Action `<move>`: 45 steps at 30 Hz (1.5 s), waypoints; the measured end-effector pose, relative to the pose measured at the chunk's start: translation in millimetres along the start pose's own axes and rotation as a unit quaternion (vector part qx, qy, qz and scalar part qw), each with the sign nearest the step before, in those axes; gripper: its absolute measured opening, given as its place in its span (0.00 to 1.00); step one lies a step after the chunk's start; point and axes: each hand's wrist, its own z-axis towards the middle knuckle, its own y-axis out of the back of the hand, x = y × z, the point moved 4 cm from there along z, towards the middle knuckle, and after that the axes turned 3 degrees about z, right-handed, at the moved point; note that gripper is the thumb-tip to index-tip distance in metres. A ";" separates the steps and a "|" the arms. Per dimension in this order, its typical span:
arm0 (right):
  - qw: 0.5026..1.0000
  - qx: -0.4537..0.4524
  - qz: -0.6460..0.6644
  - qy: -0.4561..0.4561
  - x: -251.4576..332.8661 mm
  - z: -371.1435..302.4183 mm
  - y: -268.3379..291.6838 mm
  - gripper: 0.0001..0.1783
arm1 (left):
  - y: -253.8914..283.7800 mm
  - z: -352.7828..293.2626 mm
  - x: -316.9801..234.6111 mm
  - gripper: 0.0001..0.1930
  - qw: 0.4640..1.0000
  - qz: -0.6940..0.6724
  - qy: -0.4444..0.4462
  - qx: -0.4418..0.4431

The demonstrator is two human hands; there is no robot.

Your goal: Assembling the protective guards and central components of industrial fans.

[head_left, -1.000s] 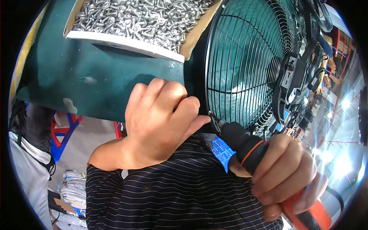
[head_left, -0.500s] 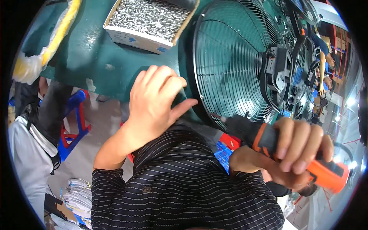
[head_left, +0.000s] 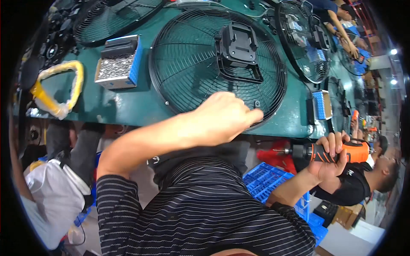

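Observation:
My right hand (head_left: 329, 154) is wrapped round an orange and black power screwdriver (head_left: 356, 152), held off the table's front edge at the right, its bit pointing left. In front of me a large black fan (head_left: 188, 81) lies on the table, its round wire guard under a square black housing with a bracket (head_left: 239, 42). Above the guard's near rim is my left hand (head_left: 226, 117), fingers curled in and thumb towards the right. Whatever it may hold is hidden. A small black clip (head_left: 256, 103) shows on the guard just past that hand.
Left of the fan stands an open box of small silver screws (head_left: 115, 67) and a yellow plastic-wrapped handle (head_left: 77, 85). Other fans (head_left: 299, 42) lie on the green table (head_left: 132, 109). Below its edge are blue crates (head_left: 265, 181). Co-workers (head_left: 361, 181) are at the right and left.
My left hand has moved right, from beside the fan to over its near rim, and its fingers have curled. The screwdriver has drawn away from the guard and levelled. The view has shifted.

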 end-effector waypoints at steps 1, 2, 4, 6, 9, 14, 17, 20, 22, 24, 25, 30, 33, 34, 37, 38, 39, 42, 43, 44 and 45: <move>0.999 -0.024 -0.025 0.003 8.4 -6.0 14.2 0.22 | 1.9 4.0 2.7 0.21 0.998 -0.029 0.031 0.052; 0.998 -0.051 -0.030 0.003 14.6 -11.2 28.4 0.22 | 16.0 10.5 2.0 0.17 0.999 -0.043 0.007 0.001; 0.997 -0.070 -0.027 -0.006 21.0 -15.9 53.3 0.20 | 54.3 32.1 -0.2 0.14 0.991 -0.069 -0.052 -0.106; 0.995 -0.087 -0.044 -0.018 21.8 -15.6 75.2 0.20 | 101.0 67.5 9.0 0.18 0.990 -0.117 -0.021 -0.072; 0.993 -0.100 -0.062 -0.022 16.2 -8.7 99.5 0.21 | 173.0 111.9 13.0 0.19 0.978 -0.185 0.101 0.009; 0.988 -0.135 -0.069 -0.025 1.8 -0.3 120.9 0.20 | 213.8 136.8 -4.9 0.18 0.965 -0.241 0.094 0.040; 0.988 -0.134 -0.064 -0.037 -6.8 3.3 124.7 0.20 | 216.6 142.3 -4.0 0.13 0.973 -0.189 0.131 0.023; 0.985 -0.144 -0.085 -0.035 -15.0 8.5 126.0 0.20 | 218.0 141.3 -4.8 0.09 0.974 -0.175 0.139 0.049; 0.982 -0.150 -0.102 -0.043 -22.8 13.3 124.7 0.20 | 220.2 138.6 -6.8 0.06 0.973 -0.176 0.143 0.043; 0.979 -0.156 -0.118 -0.046 -29.4 18.0 121.8 0.21 | 221.7 138.1 -8.7 0.07 0.973 -0.175 0.144 0.044; 0.977 -0.164 -0.125 -0.054 -32.8 20.4 120.4 0.22 | 228.2 138.3 -6.0 0.11 0.985 -0.079 0.155 0.011; 0.947 -0.156 -0.270 -0.081 -38.9 27.5 113.0 0.20 | 284.9 143.3 21.4 0.42 0.932 0.265 0.189 -0.158; 0.938 -0.173 -0.284 -0.098 -42.0 25.3 115.5 0.19 | 339.6 128.4 40.3 0.42 0.919 0.286 0.209 -0.173; 0.934 -0.188 -0.284 -0.104 -43.5 24.8 116.8 0.19 | 355.0 124.8 39.7 0.41 0.919 0.298 0.178 -0.185; 0.937 -0.180 -0.275 -0.116 -51.0 26.1 118.6 0.19 | 394.5 106.2 31.6 0.38 0.899 0.311 0.214 -0.223; 0.941 -0.175 -0.258 -0.130 -55.7 28.8 118.9 0.19 | 411.2 96.6 30.8 0.36 0.872 0.303 0.305 -0.233; 0.944 -0.172 -0.243 -0.144 -59.8 30.2 118.8 0.19 | 423.1 87.5 25.5 0.35 0.868 0.291 0.322 -0.239; 0.954 -0.146 -0.176 -0.196 -76.8 40.4 116.8 0.21 | 443.8 79.8 21.6 0.32 0.844 0.364 0.182 -0.349; 0.948 -0.132 -0.196 -0.214 -83.6 44.5 116.6 0.22 | 453.9 73.9 32.9 0.31 0.812 0.391 0.247 -0.357; 0.948 -0.120 -0.188 -0.228 -88.7 47.4 116.5 0.23 | 472.3 67.4 41.2 0.28 0.796 0.402 0.337 -0.303; 0.954 -0.095 -0.140 -0.247 -95.9 51.3 115.3 0.24 | 459.6 73.6 57.9 0.24 0.838 0.396 0.123 -0.355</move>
